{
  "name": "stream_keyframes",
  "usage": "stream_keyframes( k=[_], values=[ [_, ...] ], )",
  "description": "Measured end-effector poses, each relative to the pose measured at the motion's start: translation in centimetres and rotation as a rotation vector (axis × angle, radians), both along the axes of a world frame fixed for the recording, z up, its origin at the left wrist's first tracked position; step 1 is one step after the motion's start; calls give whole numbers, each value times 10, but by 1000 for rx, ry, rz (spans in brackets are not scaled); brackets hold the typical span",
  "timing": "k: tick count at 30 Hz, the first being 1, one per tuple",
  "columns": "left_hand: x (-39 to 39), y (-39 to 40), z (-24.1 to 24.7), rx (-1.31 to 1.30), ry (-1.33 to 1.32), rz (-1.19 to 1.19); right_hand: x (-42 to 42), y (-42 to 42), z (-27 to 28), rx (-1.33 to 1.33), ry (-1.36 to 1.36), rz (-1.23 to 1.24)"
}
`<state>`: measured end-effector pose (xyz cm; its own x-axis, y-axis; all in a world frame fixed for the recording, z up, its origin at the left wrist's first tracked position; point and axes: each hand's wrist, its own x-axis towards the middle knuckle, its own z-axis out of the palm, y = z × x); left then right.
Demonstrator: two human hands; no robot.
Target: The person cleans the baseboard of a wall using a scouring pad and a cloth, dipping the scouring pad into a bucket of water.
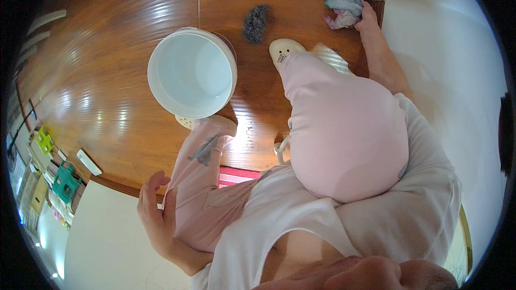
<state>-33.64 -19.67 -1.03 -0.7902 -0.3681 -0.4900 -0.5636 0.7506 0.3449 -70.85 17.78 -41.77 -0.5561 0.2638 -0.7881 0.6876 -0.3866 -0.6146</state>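
Observation:
My right hand [367,16] grips a crumpled, damp-looking cloth [342,4] in pale teal, white and pink. The cloth lies on the wooden floor at the foot of the white wall, by a corner of white trim. My left hand [157,217] holds nothing and rests against my left leg in pink trousers, its fingers apart and curled. In front of my left foot stands a white plastic bucket [193,74], its inside pale blue; how much water it holds is hard to tell. A dark grey, fuzzy clump like a steel wool scourer [255,24] lies right of the bucket.
Glossy brown floorboards [121,48] spread ahead and left. The white wall [435,48] rises close on my right. A cream clog [284,52] is on my right foot. Far left are a teal plastic stool [66,183], a lime-green stool [44,141] and a white power strip [88,162].

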Motion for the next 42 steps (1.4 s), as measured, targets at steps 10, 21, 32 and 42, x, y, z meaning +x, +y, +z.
stream_keyframes(
  k=[10, 21, 32, 42],
  values=[
    [-5, 6, -10, 129, 55, 19, -3, -4, -16, -75, 198, -127],
    [6, 3, -8, 62, 59, 79, 10, -8, -3, -174, 273, -356],
    [2, -1, -11, 69, -3, 55, -21, -8, -14, 105, 168, -478],
    [16, -3, -8, 43, 33, 25, 3, -25, 13, 224, 416, -289]
  ],
)
